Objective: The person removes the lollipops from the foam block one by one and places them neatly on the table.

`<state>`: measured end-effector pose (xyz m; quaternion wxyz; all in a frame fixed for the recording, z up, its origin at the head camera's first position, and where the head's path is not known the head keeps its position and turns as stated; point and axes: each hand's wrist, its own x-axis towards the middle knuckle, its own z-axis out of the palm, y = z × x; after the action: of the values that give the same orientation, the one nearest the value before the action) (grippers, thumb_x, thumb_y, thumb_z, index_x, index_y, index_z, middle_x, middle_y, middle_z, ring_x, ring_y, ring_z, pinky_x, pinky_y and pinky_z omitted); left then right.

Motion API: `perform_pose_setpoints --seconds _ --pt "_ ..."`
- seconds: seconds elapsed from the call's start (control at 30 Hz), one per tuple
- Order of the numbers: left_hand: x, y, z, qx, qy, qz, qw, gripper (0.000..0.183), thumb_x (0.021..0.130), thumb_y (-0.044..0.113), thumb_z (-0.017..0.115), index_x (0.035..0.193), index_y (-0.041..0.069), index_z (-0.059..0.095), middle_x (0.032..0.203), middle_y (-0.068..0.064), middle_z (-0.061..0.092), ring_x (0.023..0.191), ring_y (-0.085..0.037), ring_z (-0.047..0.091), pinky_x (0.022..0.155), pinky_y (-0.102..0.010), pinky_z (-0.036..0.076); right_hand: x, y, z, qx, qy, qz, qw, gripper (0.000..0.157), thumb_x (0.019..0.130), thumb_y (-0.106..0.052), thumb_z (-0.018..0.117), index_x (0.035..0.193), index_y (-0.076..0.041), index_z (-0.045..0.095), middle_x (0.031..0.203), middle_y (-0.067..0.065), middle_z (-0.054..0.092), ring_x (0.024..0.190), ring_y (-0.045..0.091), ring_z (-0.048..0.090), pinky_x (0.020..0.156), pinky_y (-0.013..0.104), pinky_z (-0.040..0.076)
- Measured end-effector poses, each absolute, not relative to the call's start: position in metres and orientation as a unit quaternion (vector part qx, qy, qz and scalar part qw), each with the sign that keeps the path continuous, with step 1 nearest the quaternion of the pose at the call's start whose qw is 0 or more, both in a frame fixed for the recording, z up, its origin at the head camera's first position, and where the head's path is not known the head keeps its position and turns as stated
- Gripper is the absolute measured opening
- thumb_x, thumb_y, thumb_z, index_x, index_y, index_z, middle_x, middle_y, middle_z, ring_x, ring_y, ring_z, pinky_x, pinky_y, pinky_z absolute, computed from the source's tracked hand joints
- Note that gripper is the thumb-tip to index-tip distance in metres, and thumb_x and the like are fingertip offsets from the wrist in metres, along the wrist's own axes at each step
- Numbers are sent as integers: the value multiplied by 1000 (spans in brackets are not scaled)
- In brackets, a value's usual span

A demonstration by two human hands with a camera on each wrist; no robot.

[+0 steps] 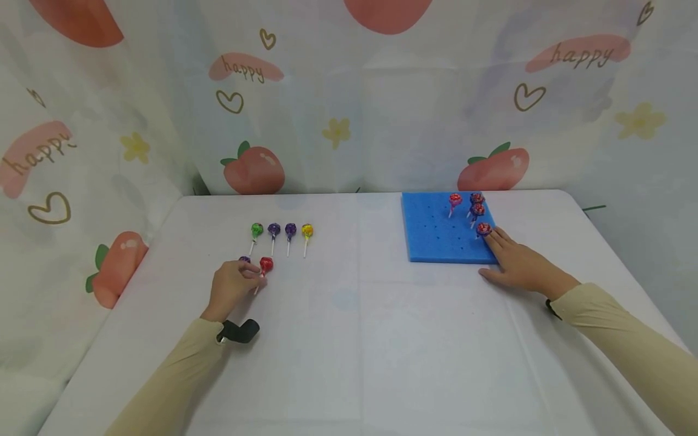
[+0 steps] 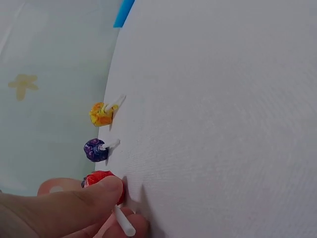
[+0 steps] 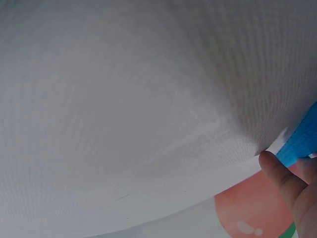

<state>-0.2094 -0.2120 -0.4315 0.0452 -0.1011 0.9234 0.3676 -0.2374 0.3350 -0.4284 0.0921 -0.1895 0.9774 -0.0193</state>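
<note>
A red lollipop [image 1: 266,264] is pinched between the thumb and fingers of my left hand [image 1: 231,289]; its white stick [image 2: 124,221] points down past the fingers in the left wrist view. Just behind that hand, a purple lollipop [image 1: 245,259] is mostly hidden. My right hand [image 1: 518,265] rests with its fingers extended at the right edge of a blue foam board [image 1: 431,245]. Its fingertips are close to a red-and-blue lollipop [image 1: 483,229] standing in the board. In the right wrist view, the thumb [image 3: 277,171] lies near the board's side.
Beyond the left hand lie a green lollipop [image 1: 257,230], two purple ones [image 1: 274,229] and a yellow lollipop [image 1: 308,231] in a row. A pinkish-red lollipop [image 1: 455,199] and two more dark red-blue ones [image 1: 477,209] stand in the holed board. A printed curtain [image 1: 360,109] backs the white table [image 1: 349,363].
</note>
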Motion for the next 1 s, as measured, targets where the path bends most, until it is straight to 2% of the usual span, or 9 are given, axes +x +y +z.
perform_pose_setpoints --seconds 0.23,0.4,0.67,0.87,1.0 --pt "-214 -215 -432 -115 918 372 80 26 84 19 70 102 1 69 83 -12 69 71 -16 57 60 -22 43 -237 335 -429 -185 978 -23 96 85 88 -42 58 140 16 24 147 37 19 137 51 17 104 64 27" --pt "-215 -215 -433 -112 910 388 92 25 83 15 69 102 0 69 89 -15 70 72 -15 59 61 -22 43 -236 336 -430 -184 978 -23 96 85 88 -43 58 140 16 24 147 37 19 137 51 17 104 64 27" --pt "-211 -213 -435 -99 921 373 52 24 80 13 71 99 -2 70 83 -14 70 68 -15 56 54 -23 41 -236 336 -430 -186 978 -23 92 85 88 -42 58 139 16 25 147 37 20 137 51 17 105 63 27" --pt "-209 -212 -434 -92 930 356 18 24 79 13 72 97 -2 71 84 -17 70 70 -18 60 54 -23 40 -235 335 -429 -191 977 -22 89 84 88 -41 58 139 17 25 147 38 20 137 52 18 104 63 27" --pt "-209 -211 -433 -93 930 354 15 23 79 13 72 96 -2 71 85 -18 70 71 -19 61 54 -22 41 -236 335 -428 -192 977 -23 88 83 88 -41 58 139 17 25 147 37 20 137 52 18 104 64 28"
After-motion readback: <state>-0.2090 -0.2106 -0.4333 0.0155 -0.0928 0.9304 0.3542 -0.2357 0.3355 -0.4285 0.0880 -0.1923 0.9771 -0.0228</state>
